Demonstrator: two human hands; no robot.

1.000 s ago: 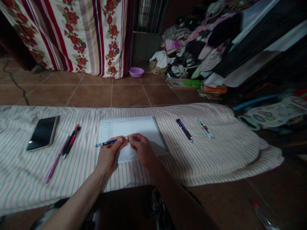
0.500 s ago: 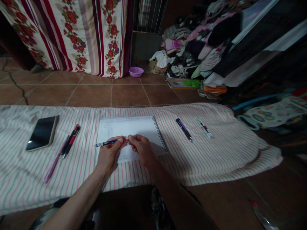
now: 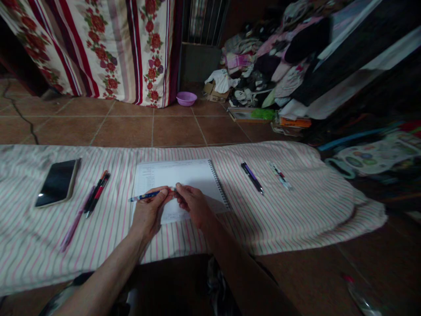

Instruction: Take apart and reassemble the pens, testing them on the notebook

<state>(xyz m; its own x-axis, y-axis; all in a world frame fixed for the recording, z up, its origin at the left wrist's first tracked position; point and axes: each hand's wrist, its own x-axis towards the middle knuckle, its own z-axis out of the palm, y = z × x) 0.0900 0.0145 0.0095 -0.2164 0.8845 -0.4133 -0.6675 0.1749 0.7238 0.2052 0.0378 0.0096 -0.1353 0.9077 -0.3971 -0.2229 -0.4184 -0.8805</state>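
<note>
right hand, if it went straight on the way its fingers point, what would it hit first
Most likely the left hand, at the fingertips gripping the blue pen; the right hand is so close that the two may be touching.

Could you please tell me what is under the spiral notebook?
Striped cloth shows beyond the edges of the spiral notebook, which appears to lie on it. Whatever is directly beneath the notebook is covered, so I cannot tell.

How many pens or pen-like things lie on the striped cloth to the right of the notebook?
2: a black-and-purple pen nearer the notebook, and a slim white patterned stick farther right. Nothing there seems to hide any others.
</note>
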